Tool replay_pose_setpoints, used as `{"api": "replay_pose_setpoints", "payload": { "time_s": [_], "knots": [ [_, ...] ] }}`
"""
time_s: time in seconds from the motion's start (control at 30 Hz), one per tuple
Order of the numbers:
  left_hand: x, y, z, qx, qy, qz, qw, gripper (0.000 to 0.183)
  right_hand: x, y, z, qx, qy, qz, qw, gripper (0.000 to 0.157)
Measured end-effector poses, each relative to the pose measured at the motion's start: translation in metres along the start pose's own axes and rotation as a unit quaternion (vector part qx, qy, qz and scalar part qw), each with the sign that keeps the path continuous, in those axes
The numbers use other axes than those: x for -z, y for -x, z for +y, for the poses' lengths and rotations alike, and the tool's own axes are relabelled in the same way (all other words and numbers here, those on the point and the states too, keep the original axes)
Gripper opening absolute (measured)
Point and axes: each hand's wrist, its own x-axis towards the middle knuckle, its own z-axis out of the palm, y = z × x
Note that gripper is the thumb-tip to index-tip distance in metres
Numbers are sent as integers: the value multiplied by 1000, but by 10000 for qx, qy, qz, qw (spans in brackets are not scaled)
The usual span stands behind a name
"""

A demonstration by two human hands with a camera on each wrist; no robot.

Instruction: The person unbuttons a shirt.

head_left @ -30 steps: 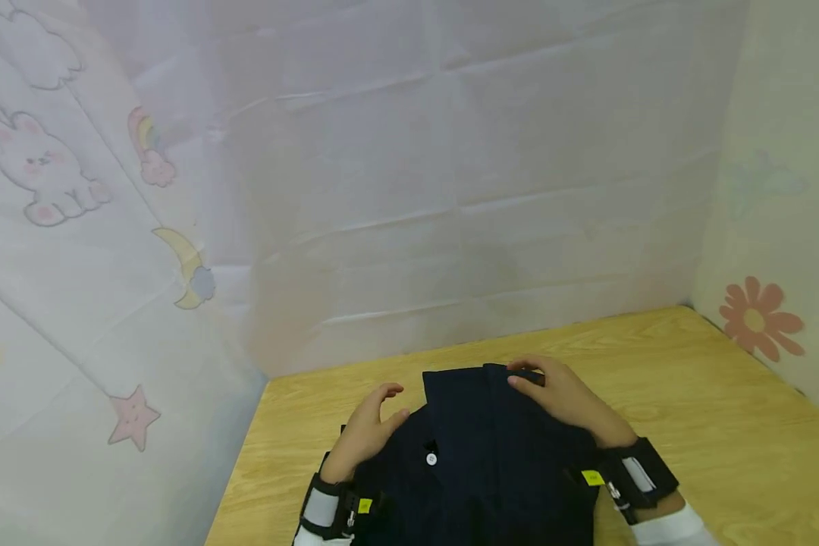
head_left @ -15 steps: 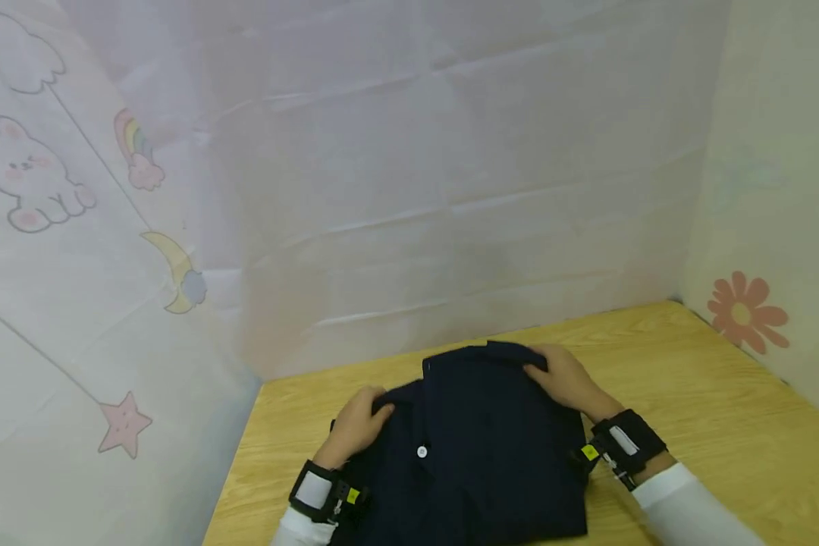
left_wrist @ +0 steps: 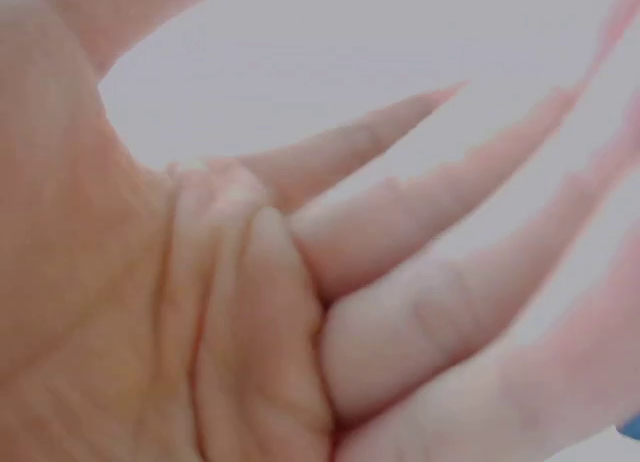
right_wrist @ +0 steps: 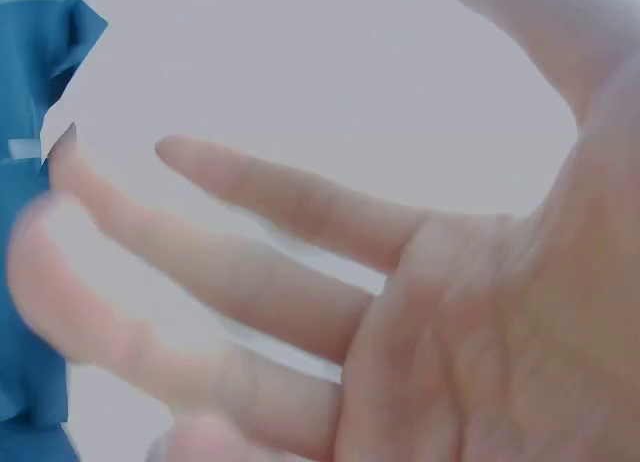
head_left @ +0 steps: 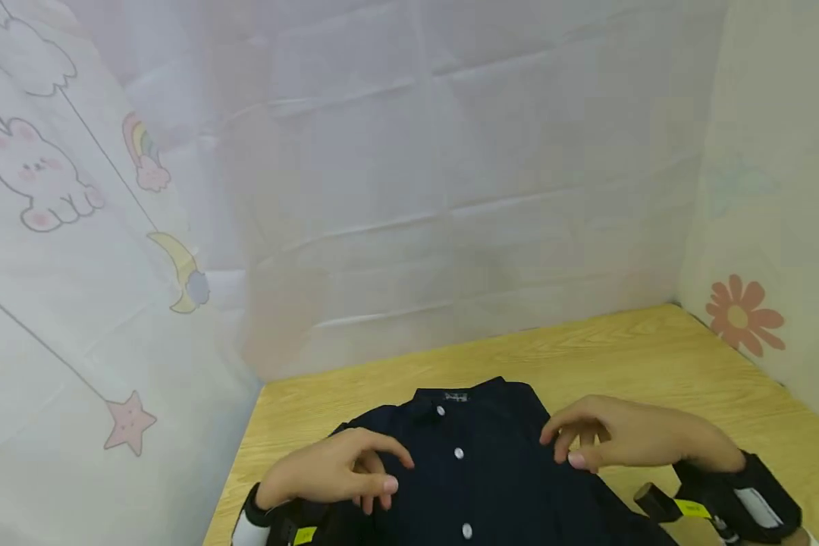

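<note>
A dark navy button-up shirt [head_left: 498, 462] lies on the wooden table with its collar toward the back wall. White buttons run down its front, and a small label shows inside the collar. My left hand [head_left: 334, 466] is over the left side of the shirt, fingers loosely bent and holding nothing. Over the right shoulder and sleeve, my right hand [head_left: 628, 436] has its fingertips close to the fabric, with nothing in its grasp. The right wrist view shows spread fingers [right_wrist: 300, 207] beside part of the shirt [right_wrist: 30, 282]. In the left wrist view the palm [left_wrist: 120, 312] is bare.
The light wooden table [head_left: 614, 341] reaches back to a pale creased sheet [head_left: 355, 227]. A wall with printed cartoons [head_left: 48, 178] borders the left side, and one with a red flower [head_left: 744, 315] the right.
Both hands took hold of the folded shirt's top edge, then let go. The shirt now shows its collar and buttoned front, and the hands have come lower, the right one farther out.
</note>
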Motion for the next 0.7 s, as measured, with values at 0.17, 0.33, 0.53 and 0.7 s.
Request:
{"api": "replay_pose_setpoints", "payload": {
  "time_s": [0.17,0.33,0.53,0.7],
  "knots": [
    [10,-41,-47,63,-738,1787,9811,36,1,-34,51,-459,1183,1710,9771,33],
    [6,-87,-97,481,-1704,2109,9613,49,-11,-59,112,-929,2080,2229,9479,47],
    [-7,-124,-126,1053,-1801,1838,9606,66,-24,-72,136,-1137,2195,2327,9406,55],
    [-8,-134,-132,1083,-1747,2197,9536,64,-28,-77,129,-975,2554,2663,9243,48]
  ]
}}
